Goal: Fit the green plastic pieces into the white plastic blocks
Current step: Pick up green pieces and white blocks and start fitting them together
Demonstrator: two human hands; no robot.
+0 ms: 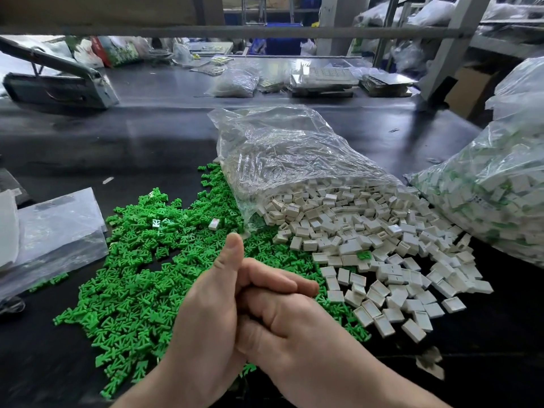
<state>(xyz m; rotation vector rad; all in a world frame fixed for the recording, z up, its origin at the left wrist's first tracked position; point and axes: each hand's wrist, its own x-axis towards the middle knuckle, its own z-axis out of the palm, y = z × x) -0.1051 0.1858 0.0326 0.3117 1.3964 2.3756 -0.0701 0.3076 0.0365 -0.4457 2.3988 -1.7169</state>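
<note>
Over the heap of green pieces [132, 290], left hand [212, 307] clasped around right hand [297, 331], fingers curled. Cannot tell if anything held inside. Just right, white blocks [382, 254] spilled from a clear bag [279, 148].

Bright, cool, even light, probably from overhead. The dark table [147, 136] carries a soft sheen toward 12 o'clock, and the clear bag [294, 154] glints with white glare. Shadows are faint and short. Straight lines bow at the rim: the rail [235, 32] at 12 o'clock curves. Corners smear, and blocks [429, 363] at 5 o'clock are motion-blurred. The background is soft.
</note>
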